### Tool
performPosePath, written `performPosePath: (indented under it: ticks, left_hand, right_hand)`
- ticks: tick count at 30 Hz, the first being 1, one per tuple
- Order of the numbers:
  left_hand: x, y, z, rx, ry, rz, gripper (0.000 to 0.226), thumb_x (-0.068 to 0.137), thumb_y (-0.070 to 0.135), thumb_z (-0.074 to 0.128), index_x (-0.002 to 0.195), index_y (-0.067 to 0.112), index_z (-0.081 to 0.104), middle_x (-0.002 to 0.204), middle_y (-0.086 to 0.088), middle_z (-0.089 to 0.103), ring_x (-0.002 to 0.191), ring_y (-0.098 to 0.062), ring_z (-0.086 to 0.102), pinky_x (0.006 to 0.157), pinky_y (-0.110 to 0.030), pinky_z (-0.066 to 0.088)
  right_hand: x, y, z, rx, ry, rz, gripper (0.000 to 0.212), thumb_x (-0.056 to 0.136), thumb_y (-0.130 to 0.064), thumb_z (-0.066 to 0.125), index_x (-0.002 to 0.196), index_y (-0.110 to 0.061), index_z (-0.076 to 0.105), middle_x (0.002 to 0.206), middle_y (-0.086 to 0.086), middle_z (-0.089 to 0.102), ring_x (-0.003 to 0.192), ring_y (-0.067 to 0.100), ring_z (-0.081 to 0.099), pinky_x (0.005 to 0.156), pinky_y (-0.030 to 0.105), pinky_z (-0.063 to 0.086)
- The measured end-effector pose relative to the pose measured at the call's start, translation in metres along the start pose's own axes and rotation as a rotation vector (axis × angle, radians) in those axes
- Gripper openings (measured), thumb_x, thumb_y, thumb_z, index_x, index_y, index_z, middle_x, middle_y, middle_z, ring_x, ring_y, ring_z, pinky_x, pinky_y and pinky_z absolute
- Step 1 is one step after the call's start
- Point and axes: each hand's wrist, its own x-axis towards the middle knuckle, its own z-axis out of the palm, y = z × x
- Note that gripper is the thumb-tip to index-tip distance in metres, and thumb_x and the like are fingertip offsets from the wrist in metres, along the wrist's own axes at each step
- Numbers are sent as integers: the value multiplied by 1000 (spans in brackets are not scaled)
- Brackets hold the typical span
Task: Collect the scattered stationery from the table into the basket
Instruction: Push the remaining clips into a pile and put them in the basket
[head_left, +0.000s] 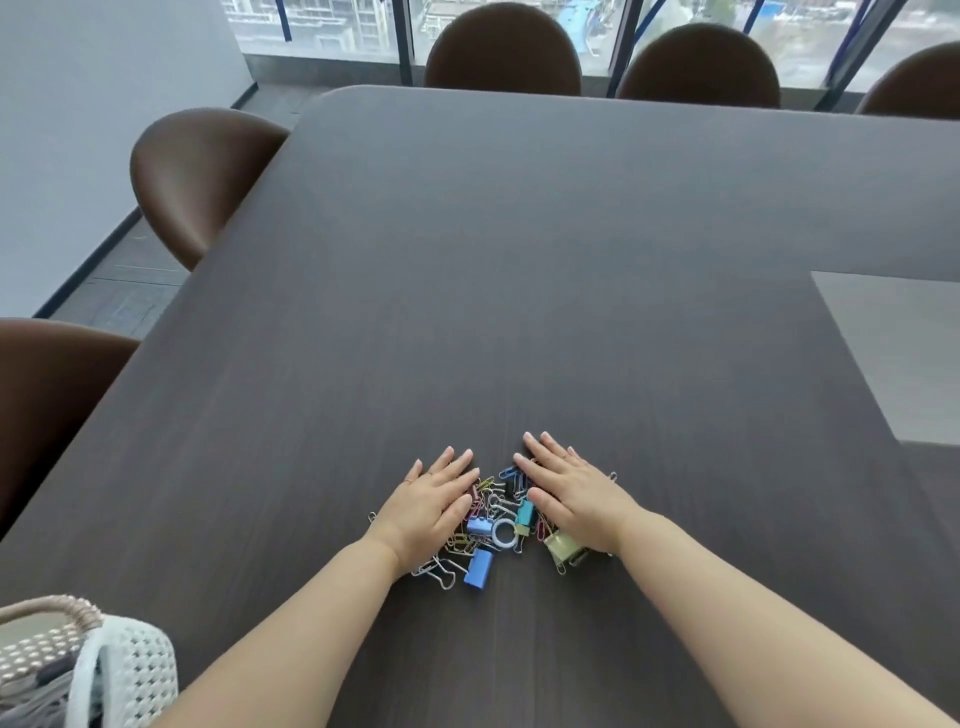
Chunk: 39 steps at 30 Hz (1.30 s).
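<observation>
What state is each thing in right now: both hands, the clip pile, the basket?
Left hand: open, flat, palm down on the pile's left side.
Right hand: open, flat, palm down on the right side.
Pile of coloured paper clips and binder clips: bunched between the hands, on the table.
White woven basket: near left corner, contents unclear.

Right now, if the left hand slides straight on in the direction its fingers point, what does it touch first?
The left hand points up and slightly right, across the dark table. Its fingertips lie beyond most of the clip pile, so the way looks free as far as the picture shows; a stray paper clip near the fingers may get brushed.
</observation>
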Motion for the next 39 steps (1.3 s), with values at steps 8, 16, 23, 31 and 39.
performPosePath:
  ticks: [8,16,23,31,39]
  left_hand:
    - [-77,20,35,94,-35,88,83,74,64,10,147,25,17,148,20,-6,137,1,-14,118,-30,-6]
    - [-142,8,64,382,130,-2,116,55,93,29,148,28,3,155,0,16,139,-33,9,107,-62,17]
    - [-121,32,77,410,200,-76,109,58,90,26,146,26,19,147,-5,28,135,-33,20,91,-60,27]
    - [-112,18,85,339,416,37,54,76,62,40,123,36,44,128,2,51,116,-20,40,95,-46,43]
    - [-113,16,88,204,560,88,41,74,48,49,110,27,49,103,5,47,81,-18,51,65,-30,51]
  right_hand:
    - [-71,-40,48,-8,-8,-31,56,100,-39,29,149,-24,8,156,-6,-11,137,5,-20,111,23,-11]
    - [-145,-48,87,62,218,192,86,72,-76,37,137,-52,-14,151,-18,-18,140,6,-22,116,36,-11]
    - [-116,-62,100,-113,315,185,86,71,-73,38,145,-37,14,156,3,15,144,26,11,110,49,14]
    - [-103,-59,110,-46,583,85,53,78,-48,52,122,-20,60,122,4,61,111,23,54,94,37,50]
    - [-106,-62,110,-71,654,75,39,78,-39,50,108,-17,62,91,3,62,75,21,60,59,28,54]
